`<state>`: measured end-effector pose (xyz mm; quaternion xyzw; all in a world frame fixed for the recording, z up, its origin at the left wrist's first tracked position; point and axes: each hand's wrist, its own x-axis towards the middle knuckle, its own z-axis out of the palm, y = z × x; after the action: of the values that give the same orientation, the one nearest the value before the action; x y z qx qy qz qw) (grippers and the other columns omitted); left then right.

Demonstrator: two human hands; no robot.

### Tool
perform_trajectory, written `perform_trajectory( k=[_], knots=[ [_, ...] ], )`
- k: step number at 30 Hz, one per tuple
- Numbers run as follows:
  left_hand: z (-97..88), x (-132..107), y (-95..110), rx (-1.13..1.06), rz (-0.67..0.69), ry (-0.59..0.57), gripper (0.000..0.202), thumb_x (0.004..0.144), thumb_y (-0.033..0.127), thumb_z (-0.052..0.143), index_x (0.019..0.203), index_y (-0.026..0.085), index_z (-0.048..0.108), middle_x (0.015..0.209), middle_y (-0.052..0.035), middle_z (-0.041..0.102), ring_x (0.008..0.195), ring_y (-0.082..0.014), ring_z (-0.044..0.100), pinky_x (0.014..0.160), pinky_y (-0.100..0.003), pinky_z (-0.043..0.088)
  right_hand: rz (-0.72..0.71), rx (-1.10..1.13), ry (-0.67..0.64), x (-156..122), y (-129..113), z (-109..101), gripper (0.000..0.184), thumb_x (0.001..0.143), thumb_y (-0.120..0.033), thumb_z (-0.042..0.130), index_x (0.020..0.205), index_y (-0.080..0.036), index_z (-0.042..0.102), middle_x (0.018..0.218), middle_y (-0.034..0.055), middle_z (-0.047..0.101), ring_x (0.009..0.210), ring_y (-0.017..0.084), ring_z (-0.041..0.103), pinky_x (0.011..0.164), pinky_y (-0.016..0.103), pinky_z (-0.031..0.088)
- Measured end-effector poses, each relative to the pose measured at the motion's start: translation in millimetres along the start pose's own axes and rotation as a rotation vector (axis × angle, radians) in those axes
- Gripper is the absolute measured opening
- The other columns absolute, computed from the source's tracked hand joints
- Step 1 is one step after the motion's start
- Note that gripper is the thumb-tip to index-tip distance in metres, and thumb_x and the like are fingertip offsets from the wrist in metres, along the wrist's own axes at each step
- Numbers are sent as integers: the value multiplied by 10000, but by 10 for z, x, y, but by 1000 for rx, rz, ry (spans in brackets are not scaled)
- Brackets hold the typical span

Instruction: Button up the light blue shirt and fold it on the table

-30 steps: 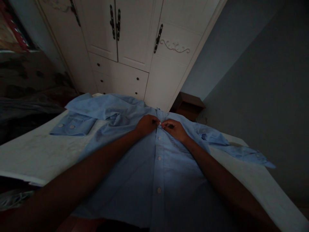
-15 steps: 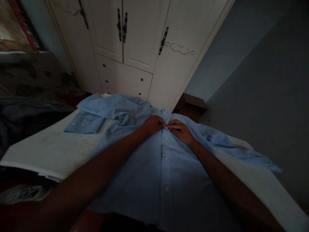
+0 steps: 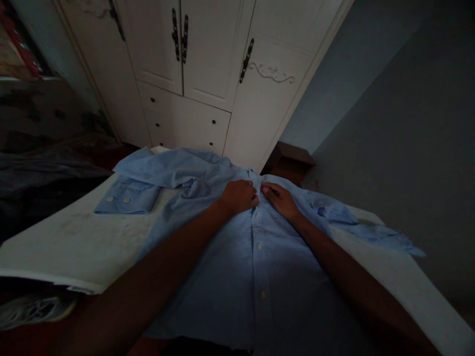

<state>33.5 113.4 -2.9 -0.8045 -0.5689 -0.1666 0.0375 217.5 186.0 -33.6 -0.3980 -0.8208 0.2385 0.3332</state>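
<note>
A light blue button-up shirt (image 3: 208, 277) lies front up, its collar end away from me and its sleeves spread to both sides. My left hand (image 3: 239, 196) is closed on the edge of the button placket, below the collar. Just across the placket, my right hand (image 3: 281, 200) has its fingers bent and its thumb near the index finger, gripping the cloth; the fingertips are partly hidden. Several pale buttons, one of them a lower button (image 3: 260, 245), run down the placket toward me. The left sleeve is folded back, with its buttoned cuff (image 3: 126, 198) lying flat.
Under the shirt is a white table (image 3: 70, 242). Behind it stands a white wardrobe (image 3: 208, 54) with dark handles. A brown wooden box-like unit (image 3: 293, 158) is beside the wardrobe. Dark cloth (image 3: 44, 178) lies at the left, and a shoe (image 3: 33, 311) shows below the table edge.
My hands have drawn slightly apart from where their fingertips met at a button. The left hand now lies over the placket. The view has shifted slightly.
</note>
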Motion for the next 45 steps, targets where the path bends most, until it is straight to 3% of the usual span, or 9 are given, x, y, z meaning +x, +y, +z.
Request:
perform_trajectory(
  k=[3, 6, 10, 13, 16, 20, 29, 37, 45],
  knots=[
    [-34, -6, 4, -1, 18, -26, 329, 889, 328, 441, 893, 155, 720, 967, -106, 689, 901, -233, 647, 678, -311, 466, 84, -128, -22, 84, -121, 33, 348, 858, -491, 514, 828, -185, 677, 821, 47, 684, 776, 197, 620, 725, 308, 453],
    [-43, -18, 15, -5, 5, -36, 327, 896, 320, 445, 951, 141, 712, 985, -117, 692, 908, -239, 650, 686, -323, 473, 146, -211, -103, 214, -212, 44, 278, 816, -423, 568, 697, -186, 647, 694, 18, 656, 665, 165, 589, 612, 263, 388],
    [-29, -28, 15, -2, 5, -41, 327, 898, 326, 449, 889, 147, 722, 969, -105, 693, 903, -235, 649, 678, -321, 481, 149, -181, -200, 350, -243, 22, 257, 778, -343, 575, 573, -189, 589, 545, -18, 582, 551, 131, 528, 544, 241, 332],
    [-27, -25, 11, 3, -6, -49, 330, 904, 316, 441, 889, 151, 726, 961, -100, 694, 899, -227, 647, 682, -315, 483, 170, -92, -166, 355, -228, 17, 290, 793, -362, 542, 553, -198, 542, 465, -33, 525, 474, 126, 502, 521, 242, 336],
    [-30, -24, 20, -4, -25, -60, 322, 905, 291, 440, 844, 156, 726, 928, -95, 697, 893, -223, 641, 679, -307, 479, 203, -44, -40, 304, -201, 39, 309, 817, -389, 512, 567, -207, 536, 436, -35, 516, 442, 137, 512, 530, 251, 366],
    [6, -24, 33, -19, -57, -46, 295, 890, 272, 458, 812, 167, 722, 922, -88, 688, 888, -217, 625, 698, -310, 485, 215, 22, 96, 232, -148, 76, 316, 831, -433, 522, 612, -209, 558, 458, -32, 540, 440, 148, 539, 554, 263, 405],
    [99, 8, -20, -129, -185, -3, 301, 927, 303, 417, 935, 178, 691, 970, -77, 655, 893, -188, 612, 783, -292, 497, 196, 116, 157, 142, -72, 61, 299, 841, -442, 531, 702, -192, 617, 508, -19, 569, 518, 162, 561, 588, 270, 436],
    [83, 39, -51, -117, -354, 13, 340, 934, 278, 424, 1233, 168, 543, 1214, -122, 559, 969, -174, 614, 821, -276, 494, 52, -83, 225, 87, -54, 69, 221, 854, -351, 492, 810, -188, 635, 854, 70, 686, 796, 205, 613, 751, 314, 474],
    [96, 52, -172, -64, -374, -36, 335, 924, 435, 462, 1100, 210, 636, 1200, -97, 566, 903, -197, 655, 729, -292, 498, 29, -115, 196, 81, 11, 79, 209, 842, -306, 481, 843, -177, 645, 862, 70, 683, 801, 207, 621, 773, 332, 483]
  ],
)
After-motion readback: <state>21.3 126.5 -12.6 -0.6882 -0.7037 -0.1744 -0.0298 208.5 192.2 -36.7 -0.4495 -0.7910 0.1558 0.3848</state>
